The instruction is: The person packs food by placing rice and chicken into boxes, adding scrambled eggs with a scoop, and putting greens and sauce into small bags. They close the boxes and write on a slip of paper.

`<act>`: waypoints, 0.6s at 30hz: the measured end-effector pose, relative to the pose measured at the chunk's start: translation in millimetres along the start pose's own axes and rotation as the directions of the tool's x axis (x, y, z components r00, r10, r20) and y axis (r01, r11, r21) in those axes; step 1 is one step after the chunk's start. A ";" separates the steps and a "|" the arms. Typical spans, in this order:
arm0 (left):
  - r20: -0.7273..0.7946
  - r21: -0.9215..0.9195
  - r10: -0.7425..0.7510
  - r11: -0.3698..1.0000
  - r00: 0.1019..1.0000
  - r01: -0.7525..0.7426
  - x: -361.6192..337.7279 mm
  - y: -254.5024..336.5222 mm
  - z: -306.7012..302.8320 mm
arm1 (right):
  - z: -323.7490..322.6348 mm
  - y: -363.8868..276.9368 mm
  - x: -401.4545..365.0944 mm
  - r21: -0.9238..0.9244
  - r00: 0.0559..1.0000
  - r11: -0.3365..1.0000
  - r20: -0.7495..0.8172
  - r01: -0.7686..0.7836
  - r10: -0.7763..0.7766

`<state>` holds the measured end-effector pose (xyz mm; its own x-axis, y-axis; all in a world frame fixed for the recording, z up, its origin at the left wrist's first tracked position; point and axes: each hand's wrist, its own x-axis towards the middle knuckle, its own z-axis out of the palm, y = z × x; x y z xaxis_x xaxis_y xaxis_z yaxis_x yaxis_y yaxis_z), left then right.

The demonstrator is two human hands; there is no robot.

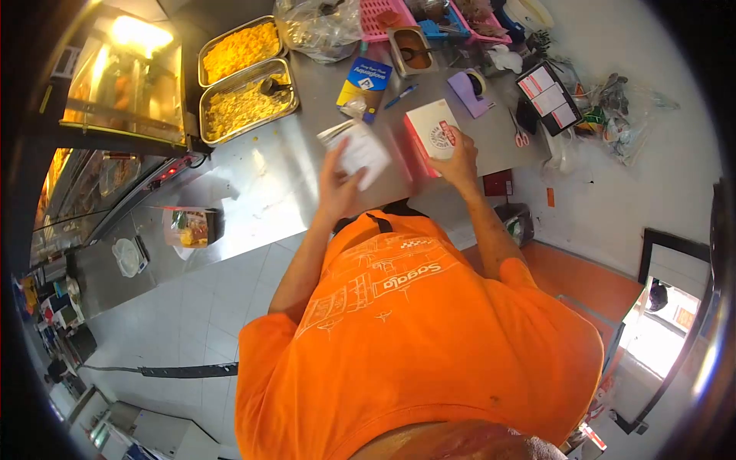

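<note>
My left hand [343, 182] is closed on a white sheet or packet of paper [363, 152], held over the steel counter and somewhat blurred. Its exact kind I cannot make out. My right hand [458, 162] grips the near right corner of a red and white cardboard box [431, 132] with a round printed mark on its top. Beyond the paper lies a blue and yellow booklet [364, 86], with a small clear plastic bag [354, 107] on its near edge. A blue pen [401, 96] rests between booklet and box.
Two metal trays of yellow food [242, 52] stand at the back left, beside a lit glass display case [126, 84]. A purple tape dispenser [469, 92], scissors [520, 138] and a metal container [414, 52] sit to the right. A food package [189, 228] lies near the front edge.
</note>
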<state>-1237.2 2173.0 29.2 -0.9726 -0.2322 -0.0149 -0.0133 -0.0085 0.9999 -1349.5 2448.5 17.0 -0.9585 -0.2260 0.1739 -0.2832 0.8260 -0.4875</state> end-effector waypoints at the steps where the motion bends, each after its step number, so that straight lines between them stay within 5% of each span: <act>1: 0.068 -0.121 -0.005 0.993 0.998 0.013 13.4 5.8 38.4 | -1.5 22.1 -2.3 0.052 1.000 0.999 0.024 0.006 -0.007; 3: 0.211 -0.205 -0.057 0.973 0.976 0.101 38.4 6.5 105.5 | -8.6 61.7 -1.7 0.158 0.997 0.987 0.074 0.017 -0.029; 5: 0.348 -0.117 -0.175 0.967 0.921 0.228 57.8 -15.1 154.6 | -27.6 91.6 10.5 0.360 0.925 0.885 0.342 -0.294 0.168; 7: 0.177 0.351 -0.003 0.934 0.984 -0.060 60.9 -56.6 181.2 | -42.1 103.0 30.0 0.478 0.763 0.612 0.525 -0.631 0.377; 8: 0.128 0.574 0.114 0.801 0.985 -0.168 62.9 -67.0 191.4 | -41.2 119.5 39.4 0.489 0.760 0.599 0.539 -0.634 0.364; 9: 0.116 0.579 -0.008 0.813 0.993 -0.061 56.6 -43.4 192.6 | -35.2 140.0 49.3 0.501 0.756 0.585 0.553 -0.638 0.350; 12: -0.001 0.824 0.264 0.547 0.965 -0.149 47.9 -47.9 197.5 | 9.9 180.1 61.5 0.510 0.601 0.398 0.786 -0.763 0.146; 13: -0.007 0.825 0.252 0.548 0.968 -0.137 47.3 -56.1 197.6 | 25.1 180.3 61.8 0.476 0.509 0.314 0.860 -0.821 0.026; 15: 0.054 0.294 -0.016 0.956 0.998 0.000 48.3 -70.3 192.5 | 39.8 153.7 62.2 0.362 0.435 0.573 0.900 -0.735 -0.010; 16: 0.142 -0.034 -0.118 0.992 0.983 0.123 45.3 -76.7 187.7 | 27.6 123.7 60.7 0.389 0.437 0.540 0.899 -0.747 -0.043; 17: 0.081 -0.006 -0.094 0.995 0.992 0.095 38.9 -83.3 180.4 | 15.8 96.6 63.2 0.413 0.440 0.509 0.895 -0.755 -0.072; 18: 0.019 0.023 -0.066 0.998 0.998 0.066 28.8 -86.8 171.5 | 35.5 93.1 66.0 0.370 0.389 0.613 0.915 -0.698 -0.109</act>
<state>-1303.9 2333.9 -57.2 -0.9738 -0.2127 -0.0809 -0.0826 -0.0011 0.9966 -1440.4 2492.1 -47.3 -0.3731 -0.6501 -0.6620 0.4828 0.4732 -0.7369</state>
